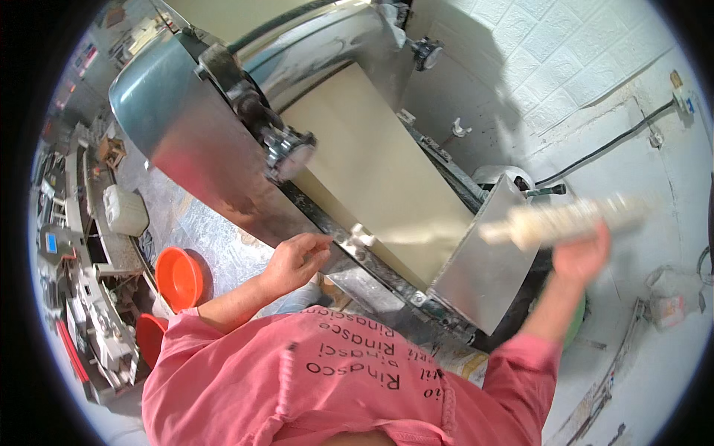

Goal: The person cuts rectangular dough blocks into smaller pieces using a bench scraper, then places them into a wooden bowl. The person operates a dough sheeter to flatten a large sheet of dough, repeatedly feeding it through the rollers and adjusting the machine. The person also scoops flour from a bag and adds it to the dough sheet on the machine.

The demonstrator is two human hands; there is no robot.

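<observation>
A large metal machine with rounded covers stands before me, and a smooth cream-coloured belt or sheet (385, 161) slopes down through its middle. My left hand (295, 262) is at the machine's near side rail, fingers curled beside a small white fitting (361, 236); whether it touches the rail I cannot tell, and nothing shows in its grasp. On the right, my right hand (583, 256) holds a pale, ribbed roller-like object (580, 220), blurred, above and beyond a flat metal plate (485, 262) at the machine's lower end. A round black knob (293, 156) sticks out from the machine's left side.
Left of the machine are an orange-red basin (178, 279), a white plastic jug (125, 211) and a cluttered workbench (100, 312). A green-handled lever (546, 190) juts out near the plate. A black cable (605, 146) runs along the white wall at right.
</observation>
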